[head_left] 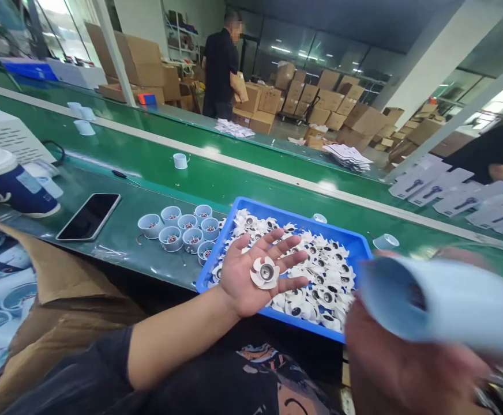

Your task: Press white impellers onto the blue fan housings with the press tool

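Observation:
My left hand (245,276) is palm up over a blue tray (210,262), fingers spread. A white fan impeller (265,272) with curved blades and a dark round hub lies loose on that palm. The tray holds many similar white impellers (321,265). At the lower right, my right hand (407,369), smeared by motion, is wrapped round a light blue cylindrical housing (463,305). The housing's open end faces left, and something dark shows inside it. Left of the tray stand several short light blue cups (171,238) with red-and-metal parts inside.
A phone (89,217) and a lidded paper cup (13,181) are on the bench at left. An open carton (56,271) of blue parts is beside me. Along the green conveyor belt (243,184) are scattered blue cups. Beyond stand a person (221,69), cartons and printed boxes (463,202).

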`<action>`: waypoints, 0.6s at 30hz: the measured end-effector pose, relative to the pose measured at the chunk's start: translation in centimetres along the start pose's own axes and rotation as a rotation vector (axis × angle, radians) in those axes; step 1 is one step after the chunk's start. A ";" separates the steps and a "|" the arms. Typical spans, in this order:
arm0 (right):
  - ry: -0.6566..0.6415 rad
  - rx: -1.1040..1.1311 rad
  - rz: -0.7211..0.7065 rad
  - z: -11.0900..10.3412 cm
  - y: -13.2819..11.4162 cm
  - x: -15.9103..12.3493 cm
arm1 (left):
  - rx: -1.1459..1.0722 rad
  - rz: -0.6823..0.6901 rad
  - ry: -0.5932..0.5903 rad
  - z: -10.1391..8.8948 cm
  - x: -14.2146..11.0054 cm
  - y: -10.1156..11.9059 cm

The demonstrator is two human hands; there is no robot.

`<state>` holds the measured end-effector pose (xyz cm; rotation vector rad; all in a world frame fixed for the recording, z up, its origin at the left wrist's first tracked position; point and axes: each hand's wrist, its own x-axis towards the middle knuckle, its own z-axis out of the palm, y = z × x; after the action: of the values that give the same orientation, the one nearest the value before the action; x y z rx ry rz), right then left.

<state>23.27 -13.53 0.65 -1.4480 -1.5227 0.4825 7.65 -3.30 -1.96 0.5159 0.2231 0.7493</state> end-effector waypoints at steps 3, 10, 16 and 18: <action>0.058 0.670 0.266 1.9 -0.2 1.0 | 0.151 0.097 0.011 -0.7 -0.2 0.4; -0.222 1.415 0.592 2.8 -1.0 1.4 | 0.595 0.391 -0.092 -1.7 -1.1 2.1; -0.251 1.506 0.632 3.3 -1.5 1.2 | 1.187 0.671 -0.221 -0.5 -2.3 3.3; -0.288 1.517 0.622 3.4 -1.5 1.2 | 1.347 0.731 -0.228 0.0 -2.5 3.5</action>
<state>19.82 -11.69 0.64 -0.5286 -0.4274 1.7707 3.75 -2.89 -0.09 2.0265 0.3134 1.1794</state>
